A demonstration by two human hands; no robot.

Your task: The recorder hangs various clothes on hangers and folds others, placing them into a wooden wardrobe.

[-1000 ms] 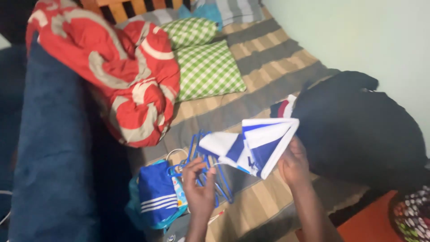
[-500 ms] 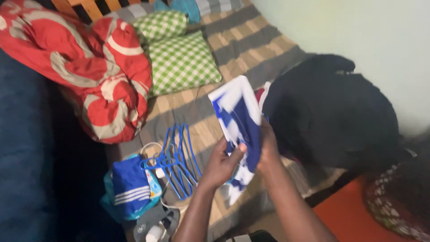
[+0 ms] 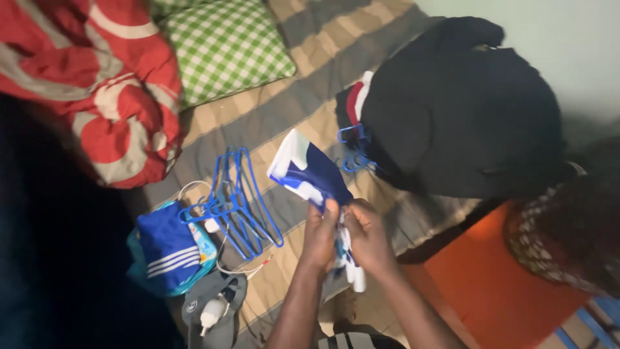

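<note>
Both my hands hold a blue and white garment (image 3: 309, 172) above the striped bed sheet (image 3: 290, 110). My left hand (image 3: 321, 236) and my right hand (image 3: 369, 238) grip its lower end close together, fingers closed on the cloth. The garment's upper part sticks up and to the left. Several blue plastic hangers (image 3: 240, 200) lie on the bed just left of my hands. A pile of black clothing (image 3: 465, 110) sits to the right, with another blue hanger (image 3: 354, 147) at its left edge.
A red and white duvet (image 3: 90, 84) and a green checked pillow (image 3: 226, 48) lie at the bed's head. A folded blue garment with white stripes (image 3: 165, 249) and a grey cap (image 3: 213, 310) rest near the bed's edge. An orange surface (image 3: 491, 284) is at right.
The garment went from spread wide between my hands to bunched, with both hands now together at its lower end. The view shifted right and down toward the bed's edge.
</note>
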